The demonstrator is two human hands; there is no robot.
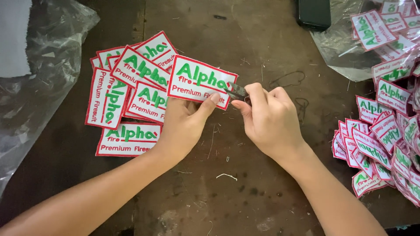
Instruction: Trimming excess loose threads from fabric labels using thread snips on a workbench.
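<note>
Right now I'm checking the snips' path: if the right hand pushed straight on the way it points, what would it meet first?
The right hand points up-left with small metal snips. Their tips already sit at the right edge of the held patch, pinched by the left hand, so it would probably meet that patch first; depth is unclear.

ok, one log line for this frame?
left hand: holds patch | right hand: small snips at patch edge | loose patches on table
</note>
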